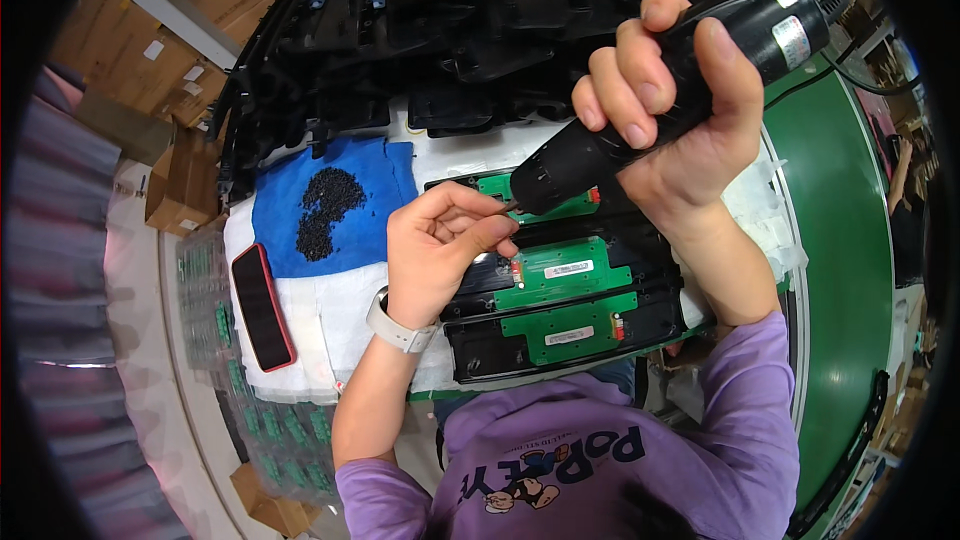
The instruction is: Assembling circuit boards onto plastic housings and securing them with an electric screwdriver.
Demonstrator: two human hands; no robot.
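Observation:
A black electric screwdriver [570, 165] is wrapped in the fingers of my right hand [680, 140]. It tilts with its nose down to the left. My left hand [430, 240], with a watch [400, 330] on the wrist, has thumb and forefinger pinched right at that nose. What lies between those fingertips is too small to make out. Beneath both hands lie several long black housings [480, 355], side by side. Green circuit boards [540, 290] are set in them. The farthest board is partly hidden by the screwdriver and my fingers.
To the left, a blue cloth [285, 200] carries a heap of small black screws [328, 205]. A red-edged phone [264, 308] lies nearby on the white sheet [315, 340]. Black plastic parts [430, 40] are stacked at the back. A cord [870, 85] runs from the screwdriver; green surface [845, 240] at right.

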